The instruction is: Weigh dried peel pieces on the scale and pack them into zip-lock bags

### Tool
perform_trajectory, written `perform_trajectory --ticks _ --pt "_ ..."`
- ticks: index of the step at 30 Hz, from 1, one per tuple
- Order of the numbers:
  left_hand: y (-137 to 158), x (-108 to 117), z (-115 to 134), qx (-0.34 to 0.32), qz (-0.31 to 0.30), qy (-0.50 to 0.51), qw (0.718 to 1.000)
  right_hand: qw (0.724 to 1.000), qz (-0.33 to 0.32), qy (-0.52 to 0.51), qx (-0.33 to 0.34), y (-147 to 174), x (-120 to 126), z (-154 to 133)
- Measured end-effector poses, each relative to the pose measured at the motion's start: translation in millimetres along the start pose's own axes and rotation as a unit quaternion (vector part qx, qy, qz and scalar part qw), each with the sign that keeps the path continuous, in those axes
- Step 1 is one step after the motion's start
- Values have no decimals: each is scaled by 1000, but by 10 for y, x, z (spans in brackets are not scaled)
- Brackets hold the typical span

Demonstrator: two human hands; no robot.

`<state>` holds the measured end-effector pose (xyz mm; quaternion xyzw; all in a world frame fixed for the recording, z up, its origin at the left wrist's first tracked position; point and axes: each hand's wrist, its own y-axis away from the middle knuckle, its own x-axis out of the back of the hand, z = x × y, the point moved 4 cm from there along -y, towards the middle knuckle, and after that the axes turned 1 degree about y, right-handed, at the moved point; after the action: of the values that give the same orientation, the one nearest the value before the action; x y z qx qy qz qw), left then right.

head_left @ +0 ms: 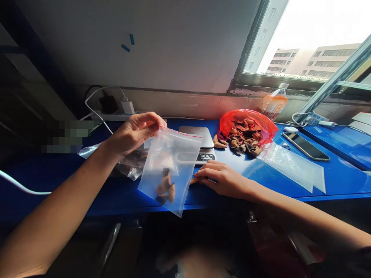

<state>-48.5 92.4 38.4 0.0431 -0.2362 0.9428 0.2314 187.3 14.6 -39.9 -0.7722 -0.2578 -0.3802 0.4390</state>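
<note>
My left hand (138,131) pinches the top corner of a clear zip bag (176,154) with a red seal line. Several brown dried pieces (165,187) lie in the bottom of that bag, which hangs tilted over the desk's front edge. Low over the desk, my right hand (222,177) has its fingers closed on a small brown dried piece (194,180), mostly hidden by the fingers. Partly behind the bag stands a kitchen scale (207,139) with buttons on its front. An open red plastic bag (268,127) spills more dried pieces (245,135) onto the desk.
On the blue desk (348,177), flat clear zip bags (292,164) lie at the right beside a phone (307,146) and an earphone case (290,129). A drink bottle (275,101) stands by the wall. Filled clear bags (131,166) and a charger (127,105) are at the left.
</note>
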Motion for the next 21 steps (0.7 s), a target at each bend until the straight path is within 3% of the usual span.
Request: perform_trajectory --ticks 5,8,10,14,18,21 --pt "16 6 5 -5 -7 -19 1000 996 62 -21 -52 -7 156 149" --pt "26 -19 12 -10 -20 -52 998 981 150 -21 -120 -143 469 296" --pt "27 -43 14 -7 -25 -69 997 970 172 -53 -161 -318 684 349" --pt "29 -103 16 24 -30 -104 994 981 50 -128 -138 -790 857 258" --pt "31 -143 33 55 -10 -117 992 985 -81 -129 -82 -1091 765 154" --pt "29 -161 48 70 7 -116 991 981 -127 -128 -65 -1162 697 142"
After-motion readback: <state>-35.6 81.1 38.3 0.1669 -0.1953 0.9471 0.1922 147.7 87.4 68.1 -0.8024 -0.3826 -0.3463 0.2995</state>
